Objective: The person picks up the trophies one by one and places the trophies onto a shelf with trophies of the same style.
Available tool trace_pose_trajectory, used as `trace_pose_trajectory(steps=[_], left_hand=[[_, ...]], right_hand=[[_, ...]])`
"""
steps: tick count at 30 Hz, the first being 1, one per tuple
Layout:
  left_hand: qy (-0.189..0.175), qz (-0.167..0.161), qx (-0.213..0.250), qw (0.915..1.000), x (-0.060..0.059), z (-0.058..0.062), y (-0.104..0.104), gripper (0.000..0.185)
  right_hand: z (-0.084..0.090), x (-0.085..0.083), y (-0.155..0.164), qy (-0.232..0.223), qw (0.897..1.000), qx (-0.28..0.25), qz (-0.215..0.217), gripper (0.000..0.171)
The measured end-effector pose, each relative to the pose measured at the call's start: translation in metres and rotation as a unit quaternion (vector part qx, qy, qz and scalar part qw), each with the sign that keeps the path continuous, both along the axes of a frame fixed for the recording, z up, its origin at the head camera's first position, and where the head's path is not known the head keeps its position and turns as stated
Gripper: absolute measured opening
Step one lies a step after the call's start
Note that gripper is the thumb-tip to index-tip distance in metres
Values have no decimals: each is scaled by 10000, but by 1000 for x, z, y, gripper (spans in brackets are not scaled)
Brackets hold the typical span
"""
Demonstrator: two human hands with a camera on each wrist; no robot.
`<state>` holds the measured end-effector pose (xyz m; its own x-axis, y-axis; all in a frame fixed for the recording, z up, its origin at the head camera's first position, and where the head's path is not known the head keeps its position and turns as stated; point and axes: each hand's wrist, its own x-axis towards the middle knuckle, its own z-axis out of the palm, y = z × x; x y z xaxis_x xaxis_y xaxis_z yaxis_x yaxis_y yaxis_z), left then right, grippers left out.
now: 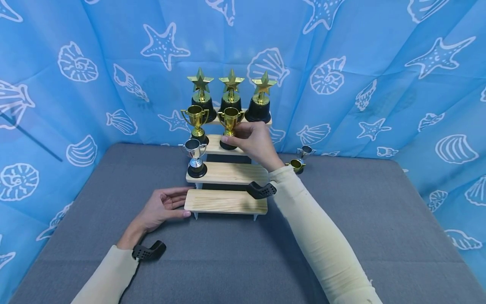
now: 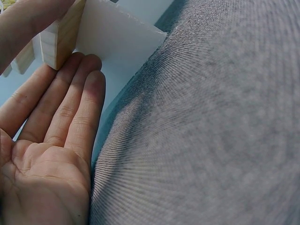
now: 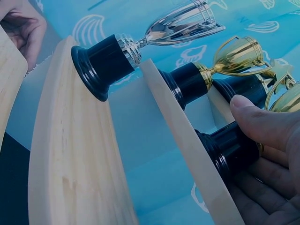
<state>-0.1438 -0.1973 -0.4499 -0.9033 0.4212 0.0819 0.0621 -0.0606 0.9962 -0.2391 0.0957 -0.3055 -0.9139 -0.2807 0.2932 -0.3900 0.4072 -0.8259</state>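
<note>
A wooden tiered display stand is at the centre. My left hand is at the left end of its lowest board, thumb near the front corner. In the left wrist view the straight fingers touch that board's end. My right hand holds a gold cup trophy by its black base, between thumb and fingers, at the third board. Beside it stands another gold cup trophy. A silver cup trophy is upright at the left of the second board.
Three gold star trophies line the top board. On the grey cloth-covered table, right of the stand, are a small silver cup and a gold cup, partly behind my right sleeve. A blue seashell-patterned curtain hangs behind.
</note>
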Motion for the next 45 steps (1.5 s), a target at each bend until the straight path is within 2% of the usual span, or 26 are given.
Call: trace_pose_trajectory(steps=[23, 34, 45], left_hand=[[120, -89, 124, 9998, 1, 2, -1, 71], [89, -61, 77, 9999, 1, 1, 0, 72], [164, -126, 119, 9997, 1, 1, 0, 72]], right_hand=[[2, 2, 2, -163, 9996, -229, 82, 37], [1, 2, 0, -62, 9999, -116, 44, 33], [1, 2, 4, -202, 9992, -306, 169, 37]])
